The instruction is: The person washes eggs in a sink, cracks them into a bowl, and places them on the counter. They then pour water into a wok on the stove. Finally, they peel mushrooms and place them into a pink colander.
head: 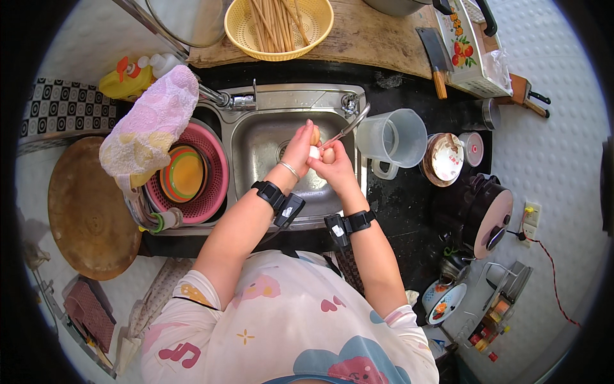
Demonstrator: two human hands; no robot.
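Both hands are close together above the stainless steel sink basin (254, 158). My left hand (298, 149) holds a brown egg (315, 136), and a white egg (314, 152) shows between my two hands. Another light brown egg (329, 156) is in the fingers of my right hand (337, 165). A thin curved metal spout (352, 124) reaches from the sink's back right corner towards the eggs. The basin's drain (284, 150) is partly hidden behind my left hand. Which hand supports the white egg I cannot tell.
Left of the basin, a pink plastic colander (220, 175) holds stacked bowls, near a hanging pink towel (153, 120). A clear plastic pitcher (407, 139) stands right. Behind are a yellow basket (230, 29) of wooden sticks and a cleaver (434, 53). A dark cooker (460, 216) stands further right.
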